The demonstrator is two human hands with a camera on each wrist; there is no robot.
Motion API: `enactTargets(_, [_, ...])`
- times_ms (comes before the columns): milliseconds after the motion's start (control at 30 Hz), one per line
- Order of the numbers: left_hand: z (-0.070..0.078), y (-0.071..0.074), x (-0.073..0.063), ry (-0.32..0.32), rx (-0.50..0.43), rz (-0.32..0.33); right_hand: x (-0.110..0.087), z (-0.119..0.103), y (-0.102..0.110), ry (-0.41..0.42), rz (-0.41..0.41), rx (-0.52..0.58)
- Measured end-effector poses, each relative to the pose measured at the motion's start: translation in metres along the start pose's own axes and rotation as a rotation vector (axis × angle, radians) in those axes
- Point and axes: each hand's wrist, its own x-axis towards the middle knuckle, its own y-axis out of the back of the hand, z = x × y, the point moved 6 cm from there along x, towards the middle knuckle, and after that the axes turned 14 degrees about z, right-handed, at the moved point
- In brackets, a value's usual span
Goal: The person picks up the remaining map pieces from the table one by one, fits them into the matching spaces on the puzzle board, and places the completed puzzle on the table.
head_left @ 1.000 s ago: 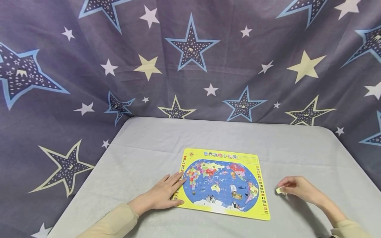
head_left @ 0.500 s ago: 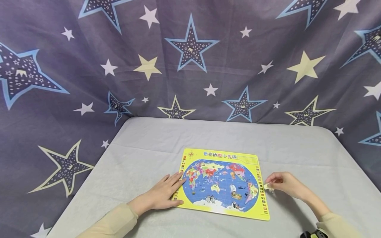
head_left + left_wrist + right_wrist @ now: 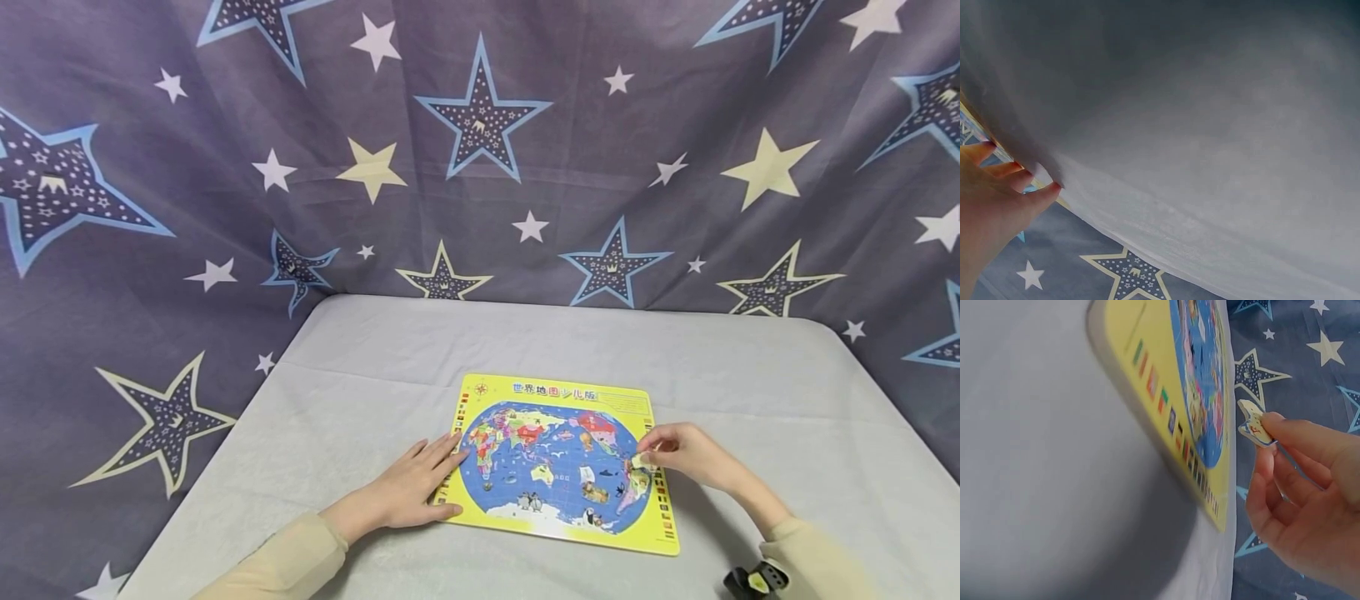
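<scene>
A world map puzzle board (image 3: pixel 558 537) with a yellow border and a blue oval map lies on the table. My left hand (image 3: pixel 408 487) rests flat on its left edge, fingers spread over the border. In the left wrist view the left hand (image 3: pixel 997 194) shows at the far left. My right hand (image 3: pixel 686 452) hovers over the board's right side. Between thumb and fingertips it pinches a small puzzle piece (image 3: pixel 1254 425), pale yellow with a bit of blue edge and a notched outline. In the head view the puzzle piece (image 3: pixel 641 461) overlaps the map's right rim.
Pale grey cloth covers the table (image 3: pixel 360 350). Behind and to the left hangs a dark curtain (image 3: pixel 315 75) printed with stars. A black wrist device (image 3: pixel 757 579) sits near the right sleeve (image 3: pixel 810 554).
My right hand has moved left with the puzzle piece, from the bare cloth beside the board to over the map's right rim. My left hand and the board stay put.
</scene>
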Motion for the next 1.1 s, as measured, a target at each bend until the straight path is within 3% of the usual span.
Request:
enactTargets(500, [0.001,0.002,0.0,0.0,0.0,0.009,0.02,-0.022,-0.025,0.026,-0.004,0.048])
enactTargets(1100, [0.001,0.002,0.0,-0.002,-0.003,0.01,0.03,-0.042,-0.046,0.064,-0.056,0.077])
